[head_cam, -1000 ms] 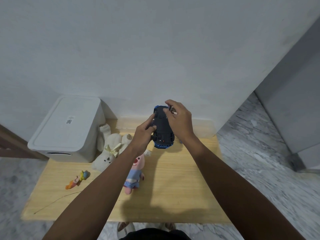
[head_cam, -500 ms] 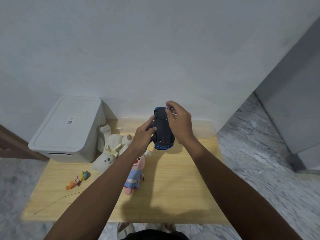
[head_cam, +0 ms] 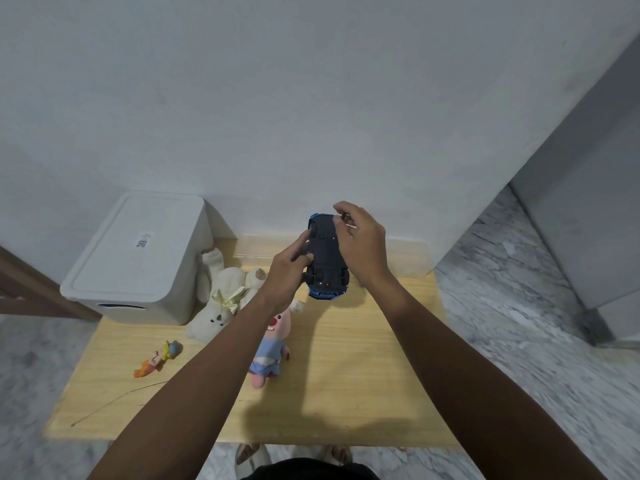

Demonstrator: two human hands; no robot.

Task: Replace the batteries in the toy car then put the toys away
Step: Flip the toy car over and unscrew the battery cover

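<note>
A blue toy car (head_cam: 325,258) is held upside down above the back of the wooden table (head_cam: 349,386), its dark underside facing me. My left hand (head_cam: 287,275) grips the car's left side, thumb on the underside. My right hand (head_cam: 360,244) curls over the car's right side, with its fingertips pinching at the far end of the underside. What the fingertips pinch is too small to tell. A white plush bear (head_cam: 221,299), a pink plush figure in blue (head_cam: 268,351) and a small orange toy (head_cam: 157,358) lie on the table's left half.
A white lidded storage box (head_cam: 138,258) stands at the table's back left against the wall. A clear plastic container (head_cam: 408,254) sits along the back edge behind the car. A thin wire (head_cam: 117,401) lies near the front left corner. Marble floor surrounds the table.
My right hand's fingertips have shifted slightly toward the far end of the car's underside. The car stays held in much the same place.
</note>
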